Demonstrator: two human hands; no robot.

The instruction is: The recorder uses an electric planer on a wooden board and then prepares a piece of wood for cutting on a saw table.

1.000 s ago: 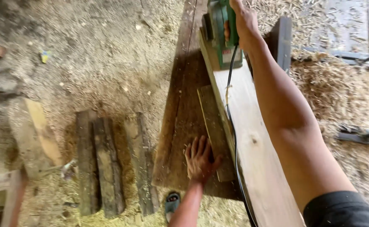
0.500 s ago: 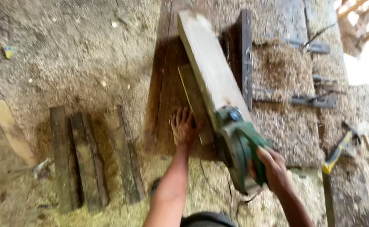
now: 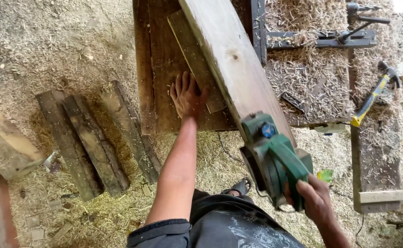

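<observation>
Planer (image 3: 275, 158), green and electric, sits at the near end of the pale plank (image 3: 231, 64). Left of both, the left hand (image 3: 187, 97) lies flat, fingers spread, on the dark bench (image 3: 158, 69) just beside the plank. Rightward, the right hand (image 3: 315, 198) is clenched round the planer's handle.

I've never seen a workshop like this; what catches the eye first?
A green electric planer sits at the near end of a pale plank, gripped by the right hand. The left hand lies flat on the dark workbench. Wood shavings carpet the ground.
</observation>
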